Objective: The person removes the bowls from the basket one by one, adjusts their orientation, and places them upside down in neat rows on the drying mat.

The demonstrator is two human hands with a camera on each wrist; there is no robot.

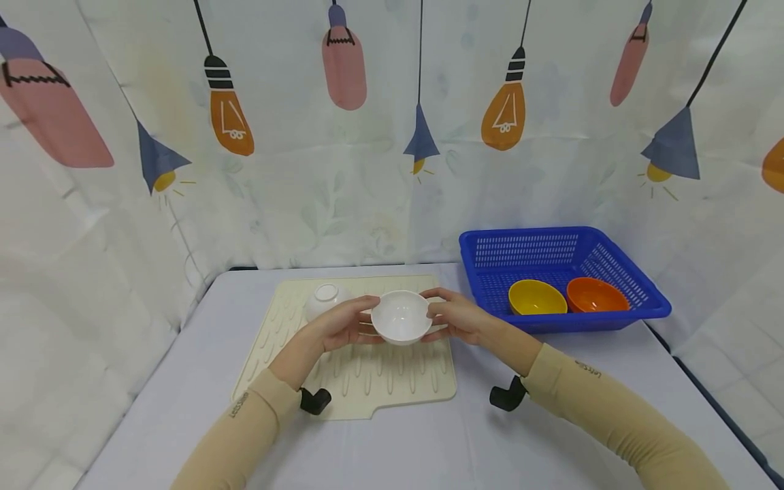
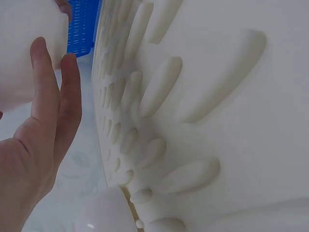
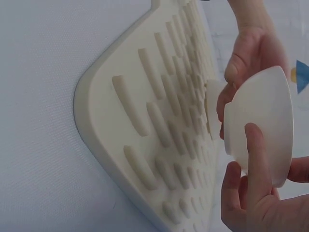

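Both hands hold a white bowl point(image 1: 401, 318) above a cream ridged draining mat point(image 1: 392, 388), its hollow tipped toward the head camera. My left hand point(image 1: 343, 324) grips the bowl's left side, thumb at the rim and fingers behind. On the opposite side my right hand point(image 1: 458, 316) pinches it the same way. The right wrist view shows the held bowl point(image 3: 263, 121) from the side, with fingers point(image 3: 257, 150) along its outer wall. A second white bowl point(image 1: 326, 297) lies upside down on the mat, left of the held one and partly behind the left hand.
At the back right of the white-covered table point(image 1: 490, 449) stands a blue plastic basket point(image 1: 520, 245). Inside it sit a yellow bowl point(image 1: 537, 298) and an orange bowl point(image 1: 596, 296), side by side. A curtain printed with lamps point(image 1: 380, 190) hangs behind the table.
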